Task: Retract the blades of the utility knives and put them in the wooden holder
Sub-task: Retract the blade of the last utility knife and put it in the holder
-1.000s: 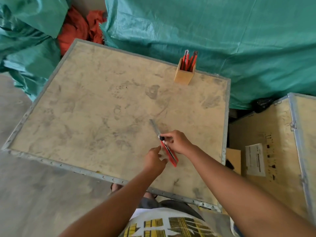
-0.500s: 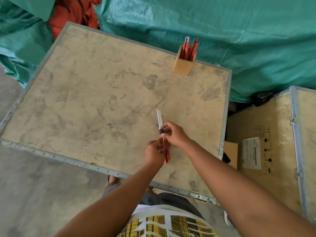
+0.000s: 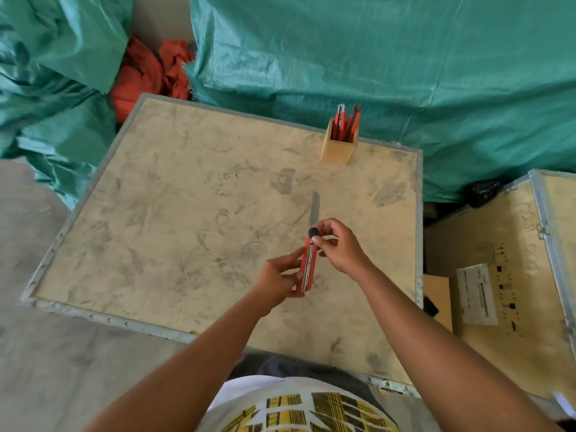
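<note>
Both hands hold a red utility knife [image 3: 308, 265] above the near right part of the wooden crate top [image 3: 193, 232]. Its long steel blade sticks out far past the handle, pointing away from me. My left hand [image 3: 277, 280] grips the red handle at its lower end. My right hand [image 3: 338, 246] pinches the handle's upper end, fingers on the black slider knob. The wooden holder [image 3: 338, 149] stands upright near the crate's far right edge, with several red utility knives [image 3: 346, 124] in it.
Green tarpaulin [image 3: 405, 63] covers what lies behind and left of the crate, with an orange cloth [image 3: 149, 73] between folds. A second wooden crate [image 3: 511, 275] with a white label stands to the right, beyond a narrow gap. Concrete floor lies to the left.
The knife has swung from slanting leftward to pointing nearly straight away from me. My left hand has closed around the handle's lower end. The blade remains extended.
</note>
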Demonstrator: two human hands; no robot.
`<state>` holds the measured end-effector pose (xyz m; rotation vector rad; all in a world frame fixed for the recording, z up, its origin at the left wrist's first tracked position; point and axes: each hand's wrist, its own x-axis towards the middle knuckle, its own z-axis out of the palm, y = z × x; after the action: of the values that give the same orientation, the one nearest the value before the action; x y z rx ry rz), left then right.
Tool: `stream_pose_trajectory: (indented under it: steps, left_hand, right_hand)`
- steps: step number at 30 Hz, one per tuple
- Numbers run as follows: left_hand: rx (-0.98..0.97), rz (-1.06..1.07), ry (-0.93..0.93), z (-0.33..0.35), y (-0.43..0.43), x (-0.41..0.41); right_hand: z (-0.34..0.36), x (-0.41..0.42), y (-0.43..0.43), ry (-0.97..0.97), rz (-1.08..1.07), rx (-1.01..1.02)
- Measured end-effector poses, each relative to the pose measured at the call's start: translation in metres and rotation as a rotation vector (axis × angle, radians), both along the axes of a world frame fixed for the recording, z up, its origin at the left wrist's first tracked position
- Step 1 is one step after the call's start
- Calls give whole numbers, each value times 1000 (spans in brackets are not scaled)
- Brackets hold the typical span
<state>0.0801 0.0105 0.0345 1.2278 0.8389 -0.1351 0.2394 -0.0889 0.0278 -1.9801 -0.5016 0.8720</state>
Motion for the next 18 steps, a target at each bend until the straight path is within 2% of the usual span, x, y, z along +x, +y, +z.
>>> stream_pose_trajectory:
  steps: [6,18]
  left_hand:
    - [38,-45,-102,30,39,-9]
    - [-7,23,-232,70,103,-24]
  right_hand:
    - [34,-7,17,-78,-25,85]
    - [84,-59,52,-274,199,19]
